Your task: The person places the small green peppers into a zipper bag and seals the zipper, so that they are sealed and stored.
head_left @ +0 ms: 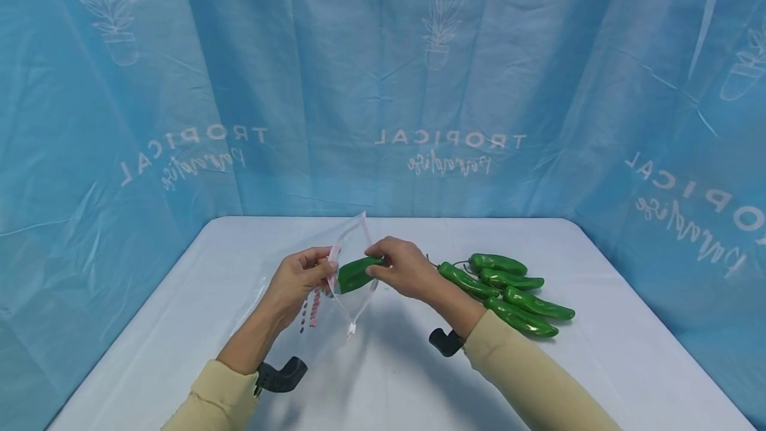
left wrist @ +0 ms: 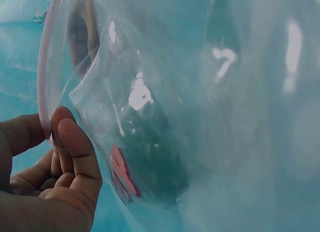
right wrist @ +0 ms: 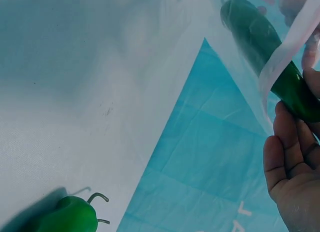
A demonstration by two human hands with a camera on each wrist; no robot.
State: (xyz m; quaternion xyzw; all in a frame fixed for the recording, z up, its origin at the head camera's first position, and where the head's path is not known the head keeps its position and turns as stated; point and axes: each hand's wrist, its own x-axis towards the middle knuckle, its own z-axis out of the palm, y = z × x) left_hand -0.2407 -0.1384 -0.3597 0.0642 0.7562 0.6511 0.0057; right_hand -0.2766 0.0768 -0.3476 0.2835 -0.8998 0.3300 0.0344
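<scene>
Beige sleeves [head_left: 541, 378] and black wrist devices [head_left: 281, 376] frame a person's forearms above the near part of a white worktop [head_left: 383, 384]. Farther in, over the worktop's middle, the left hand [head_left: 301, 279] pinches the rim of a clear plastic bag [left wrist: 240, 132], its mouth turned toward the right edge. The right hand [head_left: 403, 268] grips one end of a green pepper [head_left: 356, 275], its other end inside the bag. Five more peppers [head_left: 520, 318] lie grouped toward the right edge. Beyond the far edge hangs a blue curtain [head_left: 359, 85] printed "Tropical Paradise" in reverse.
</scene>
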